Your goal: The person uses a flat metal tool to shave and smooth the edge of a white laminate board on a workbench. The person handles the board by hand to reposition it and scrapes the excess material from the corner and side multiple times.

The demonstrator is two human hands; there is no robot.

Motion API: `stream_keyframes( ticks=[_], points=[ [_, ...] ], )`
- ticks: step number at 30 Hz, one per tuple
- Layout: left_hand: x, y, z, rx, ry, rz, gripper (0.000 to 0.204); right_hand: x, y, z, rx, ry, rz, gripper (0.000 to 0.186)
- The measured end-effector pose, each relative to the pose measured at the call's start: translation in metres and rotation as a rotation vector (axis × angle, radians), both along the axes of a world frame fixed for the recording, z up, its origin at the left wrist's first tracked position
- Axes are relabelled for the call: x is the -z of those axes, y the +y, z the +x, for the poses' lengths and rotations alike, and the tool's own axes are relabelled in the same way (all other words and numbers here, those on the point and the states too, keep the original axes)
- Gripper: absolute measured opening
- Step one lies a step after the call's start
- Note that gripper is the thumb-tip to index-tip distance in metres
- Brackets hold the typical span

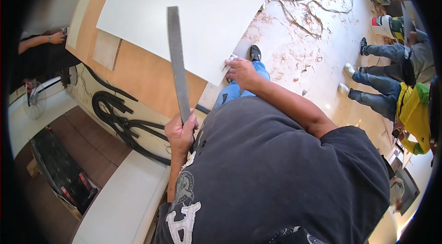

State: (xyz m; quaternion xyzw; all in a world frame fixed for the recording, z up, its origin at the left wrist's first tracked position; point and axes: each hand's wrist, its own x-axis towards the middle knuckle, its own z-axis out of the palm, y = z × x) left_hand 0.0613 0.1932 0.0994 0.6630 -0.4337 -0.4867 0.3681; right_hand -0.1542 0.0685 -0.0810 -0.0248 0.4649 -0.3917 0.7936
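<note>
My left hand [180,131] is wrapped tight around one end of a long metal ruler [177,60], which stands up across the white sheet [184,14]. My right hand [240,71] pinches that sheet's near corner; there may be a small blade in my fingers, but I can't tell from here. The sheet lies on a wooden board [142,74]. With only one end gripped, the ruler could swing and scratch the sheet, or the corner could crease. Shavings on the floor [304,46] near my shoe [255,53] could make me slip.

Dark red-labelled box [64,175], lower left
</note>
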Motion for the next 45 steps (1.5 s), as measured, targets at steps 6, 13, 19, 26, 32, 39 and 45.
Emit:
stream_keyframes(
  ticks=[6,13,19,26,32,39,45],
  points=[
    [-0.014,-0.023,-0.014,0.014,-0.031,-0.008,0.027,0.008,-0.004,-0.043,-0.034,0.128,-0.049,0.024],
    [0.015,-0.051,-0.061,0.347,-0.513,-0.261,0.034,-0.011,0.009,-0.041,0.046,-0.207,0.093,0.028],
    [0.03,-0.078,-0.093,0.702,-0.779,0.042,0.024,-0.012,0.008,-0.043,-0.062,-0.175,0.211,0.029],
    [0.062,-0.092,-0.109,0.772,-0.943,0.07,0.023,-0.015,0.006,-0.035,-0.063,-0.284,0.188,0.039],
    [0.061,-0.105,-0.123,0.806,-0.972,0.308,0.015,-0.025,-0.007,-0.023,-0.003,-0.247,0.275,0.045],
    [0.062,-0.11,-0.127,0.727,-0.946,0.469,0.023,-0.03,-0.012,-0.013,0.05,-0.194,0.412,0.046],
    [0.07,-0.109,-0.124,0.711,-0.908,0.471,0.023,-0.044,-0.018,-0.004,0.143,-0.186,0.508,0.047]
  ],
)
